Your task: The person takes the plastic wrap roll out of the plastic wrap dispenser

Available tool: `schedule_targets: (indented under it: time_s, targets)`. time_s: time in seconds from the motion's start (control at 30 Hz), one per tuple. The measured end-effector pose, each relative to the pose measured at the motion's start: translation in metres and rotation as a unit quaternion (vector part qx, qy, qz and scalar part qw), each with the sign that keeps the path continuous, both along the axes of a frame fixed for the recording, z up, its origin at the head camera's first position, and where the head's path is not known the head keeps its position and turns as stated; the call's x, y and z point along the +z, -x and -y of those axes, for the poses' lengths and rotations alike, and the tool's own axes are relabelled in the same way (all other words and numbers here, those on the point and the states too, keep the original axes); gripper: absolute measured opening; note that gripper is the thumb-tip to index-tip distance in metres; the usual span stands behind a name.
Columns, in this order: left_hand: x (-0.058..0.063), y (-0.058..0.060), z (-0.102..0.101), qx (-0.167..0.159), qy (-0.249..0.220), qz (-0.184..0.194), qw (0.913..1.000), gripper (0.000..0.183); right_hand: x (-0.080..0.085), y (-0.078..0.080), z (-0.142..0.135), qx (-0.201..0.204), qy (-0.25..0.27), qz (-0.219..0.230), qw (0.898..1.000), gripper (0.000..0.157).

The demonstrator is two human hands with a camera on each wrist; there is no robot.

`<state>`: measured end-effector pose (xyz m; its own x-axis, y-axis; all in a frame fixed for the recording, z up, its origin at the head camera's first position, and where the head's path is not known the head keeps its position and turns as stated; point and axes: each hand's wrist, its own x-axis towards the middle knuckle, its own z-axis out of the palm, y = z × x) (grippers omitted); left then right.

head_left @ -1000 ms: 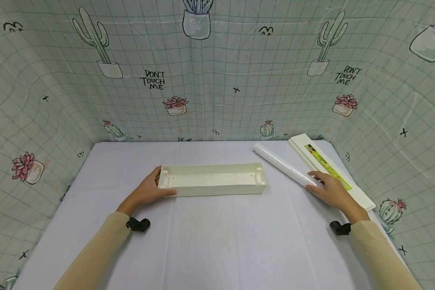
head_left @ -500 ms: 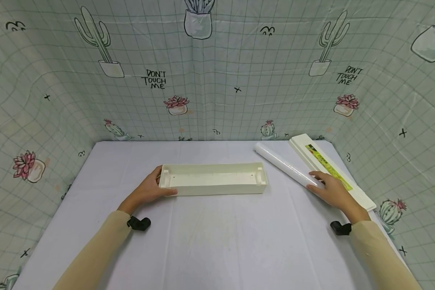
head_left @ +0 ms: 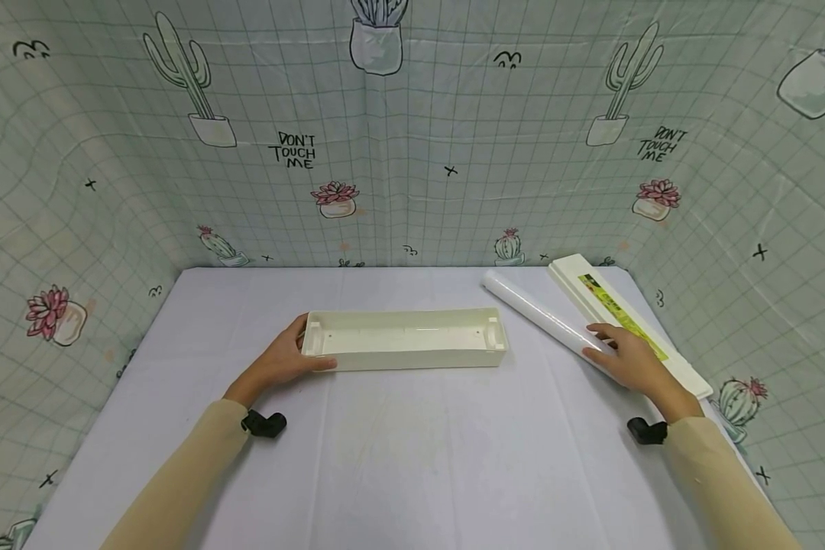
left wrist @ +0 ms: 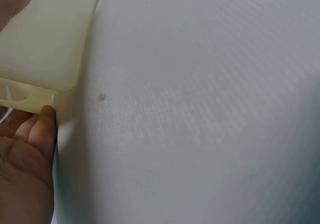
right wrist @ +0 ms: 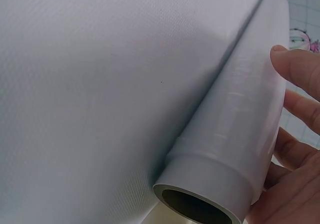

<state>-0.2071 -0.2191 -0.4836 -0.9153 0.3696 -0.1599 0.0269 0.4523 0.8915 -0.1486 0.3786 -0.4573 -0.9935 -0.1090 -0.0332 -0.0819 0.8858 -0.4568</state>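
Observation:
In the head view, my left hand (head_left: 285,359) grips the left end of a long cream plastic box (head_left: 412,360), open at the top, its thumb along the front wall. Fingers (left wrist: 46,121) press against the box's end in the left wrist view. Over to the right, my right hand (head_left: 634,360) holds the near end of a roll of cling film (head_left: 539,312) between thumb and fingers. The right wrist view shows the roll's hollow core (right wrist: 197,206) and the clear film wound round it. The roll lies slantwise on the table.
A cream lid (head_left: 571,271) with a yellow-green label (head_left: 619,312) lies slantwise along the table's right edge, just beyond the roll. White cloth covers the table (head_left: 399,458). A cactus-print curtain (head_left: 412,137) closes in the back and sides.

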Motion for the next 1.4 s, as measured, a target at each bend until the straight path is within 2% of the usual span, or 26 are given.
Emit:
schedule_targets:
  time_s: [0.23,0.5,0.73,0.83,1.0,1.17,1.4]
  targets:
    - [-0.002,-0.006,-0.001,-0.003,0.01,-0.014,0.9999,0.107,0.0,-0.002,0.001,0.002,0.001,-0.003,1.0,0.056]
    - [0.001,-0.011,-0.001,0.007,0.062,-0.028,0.9977,0.115,0.002,-0.002,0.001,0.002,0.008,-0.006,1.0,0.054]
    - [0.005,-0.011,0.007,-0.026,0.107,-0.065,0.9918,0.118,0.005,0.004,0.005,0.009,0.01,0.001,1.0,0.055]
    - [0.005,-0.012,0.011,-0.042,0.13,-0.088,0.9867,0.12,0.007,0.005,0.007,0.021,0.01,-0.009,1.0,0.054]
    - [0.006,-0.016,0.021,-0.054,0.208,-0.104,0.9712,0.126,0.012,0.007,0.01,0.03,0.005,-0.015,0.999,0.053]
    - [0.008,-0.024,0.036,-0.05,0.248,-0.104,0.9619,0.126,0.016,0.008,0.015,0.035,-0.011,-0.013,0.999,0.056]
    - [0.018,-0.038,0.061,-0.031,0.294,-0.135,0.9457,0.125,0.018,0.007,0.022,0.041,-0.027,-0.018,0.999,0.064]
